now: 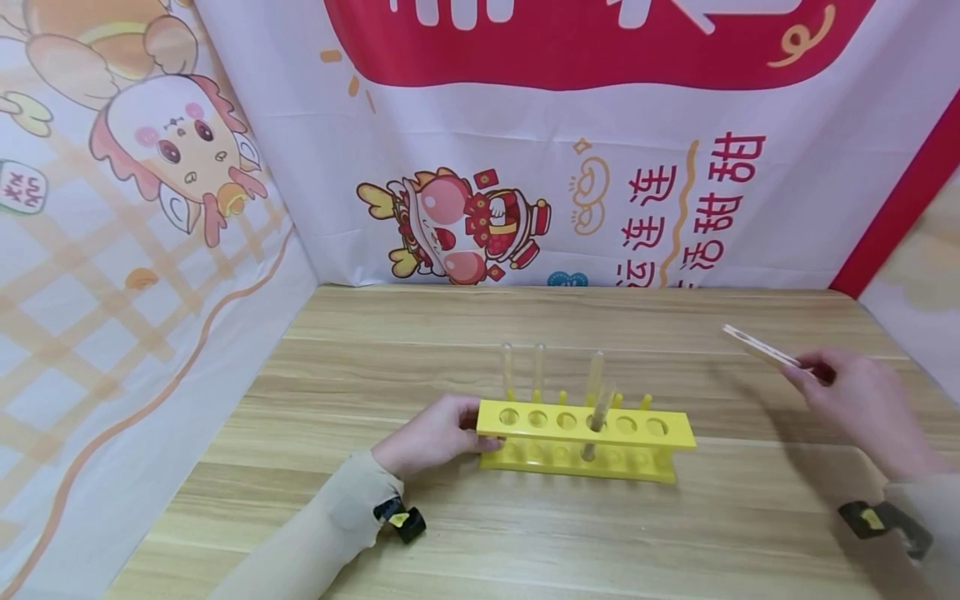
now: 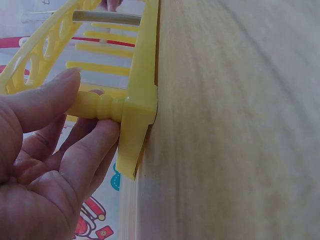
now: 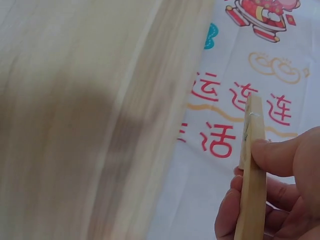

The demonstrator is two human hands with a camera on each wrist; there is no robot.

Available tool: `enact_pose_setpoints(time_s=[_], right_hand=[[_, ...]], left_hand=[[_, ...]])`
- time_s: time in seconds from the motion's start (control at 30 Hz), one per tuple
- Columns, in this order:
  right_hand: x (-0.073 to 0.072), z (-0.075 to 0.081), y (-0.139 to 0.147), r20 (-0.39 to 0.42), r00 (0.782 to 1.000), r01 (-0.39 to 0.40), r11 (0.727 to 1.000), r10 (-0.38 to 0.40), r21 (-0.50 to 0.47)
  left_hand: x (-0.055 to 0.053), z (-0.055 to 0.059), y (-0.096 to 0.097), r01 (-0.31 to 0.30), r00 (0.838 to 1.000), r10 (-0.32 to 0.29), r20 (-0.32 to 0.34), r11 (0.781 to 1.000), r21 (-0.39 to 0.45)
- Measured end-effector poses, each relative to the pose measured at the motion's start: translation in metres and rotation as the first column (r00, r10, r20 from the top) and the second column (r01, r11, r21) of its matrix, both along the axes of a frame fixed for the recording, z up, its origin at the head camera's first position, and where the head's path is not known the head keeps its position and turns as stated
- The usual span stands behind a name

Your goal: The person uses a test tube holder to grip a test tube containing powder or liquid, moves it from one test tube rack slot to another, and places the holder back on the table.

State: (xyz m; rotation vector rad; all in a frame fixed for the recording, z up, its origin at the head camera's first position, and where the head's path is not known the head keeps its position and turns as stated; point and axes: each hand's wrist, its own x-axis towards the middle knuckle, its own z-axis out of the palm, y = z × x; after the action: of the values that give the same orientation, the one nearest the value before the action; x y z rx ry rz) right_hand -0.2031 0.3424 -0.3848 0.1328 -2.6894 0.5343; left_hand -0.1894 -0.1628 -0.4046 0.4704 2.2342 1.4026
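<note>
A yellow test tube rack stands on the table. My left hand grips its left end, and in the left wrist view the thumb and fingers hold the end post. One glass test tube leans slightly in a hole of the rack, with a greyish lower part. Three clear test tubes, among them the left one, stand upside down on the back pegs. Off to the right, my right hand pinches a wooden test tube clamp above the table, its far end pointing left and away.
The wood-grained table extends around the rack. A white printed cloth with red writing and cartoon figures hangs behind the table's far edge and along the left side. Black straps sit on both wrists.
</note>
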Motion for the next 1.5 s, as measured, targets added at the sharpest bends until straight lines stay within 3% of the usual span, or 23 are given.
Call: enact_pose_setpoints(time_s=[0.47,0.87,1.07,1.23,1.5], right_hand=[[-0.002,-0.009,0.025,0.166,0.982,0.084,0.996,-0.088,0.031],[-0.002,-0.026,0.051,0.185,0.971,0.145,0.989,-0.149,0.037],[0.000,-0.032,0.063,0.227,0.964,0.130,0.990,-0.141,0.062],[0.005,-0.033,0.066,0.308,0.942,0.109,0.990,-0.130,0.085],[0.007,-0.027,0.064,0.372,0.923,0.060,0.991,-0.100,0.118]], left_hand=[[-0.001,-0.002,0.000,-0.001,1.000,0.001,0.011,1.000,0.003],[0.000,-0.001,0.000,-0.008,1.000,0.007,0.028,1.000,0.001],[0.000,0.000,0.000,-0.006,1.000,0.006,0.029,1.000,0.002],[-0.001,-0.002,-0.001,-0.005,1.000,0.005,0.027,1.000,0.000],[-0.002,-0.004,-0.001,-0.004,1.000,0.005,0.015,1.000,-0.005]])
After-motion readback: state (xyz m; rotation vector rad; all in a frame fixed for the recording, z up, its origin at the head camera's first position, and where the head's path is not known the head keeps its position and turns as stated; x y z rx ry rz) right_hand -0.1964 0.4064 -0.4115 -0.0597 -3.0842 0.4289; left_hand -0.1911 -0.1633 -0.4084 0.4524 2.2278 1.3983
